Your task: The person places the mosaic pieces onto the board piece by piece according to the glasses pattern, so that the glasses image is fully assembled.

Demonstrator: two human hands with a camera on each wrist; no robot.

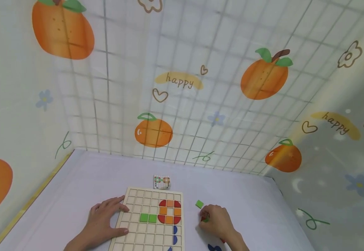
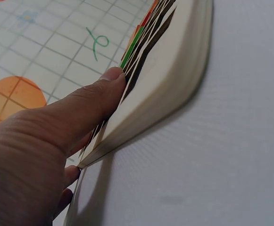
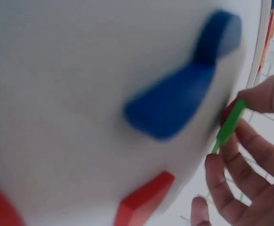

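Over on the left we see the left hand [image 1: 105, 221] lying flat with fingers spread and relaxed, thumb pressed on the near-left rim of the wooden grid board [image 1: 131, 228], and we judge it is there to steady the board; the left wrist view shows that thumb [image 2: 87, 106] right on the board's edge [image 2: 174, 80]. Moving across the board, its cells hold two green squares [image 1: 148, 218] side by side in the middle, then a ring of red and orange pieces [image 1: 170, 211] toward the right, and blue half-rounds [image 1: 175, 234] down the right column; the other cells look bare. Behind the board lies a small pattern card [image 1: 161, 182], likely the guide for the layout. Right of the board, a loose green square [image 1: 199, 204] sits on the white table [image 1: 257, 209]. Then the right hand [image 1: 217, 221], fingers curled, pinches a green tile [image 3: 230, 123] just above the table, with something red tucked behind it, though we cannot tell what. Near the wrist lie a blue piece [image 3: 174, 101] and a red piece [image 3: 141, 200].
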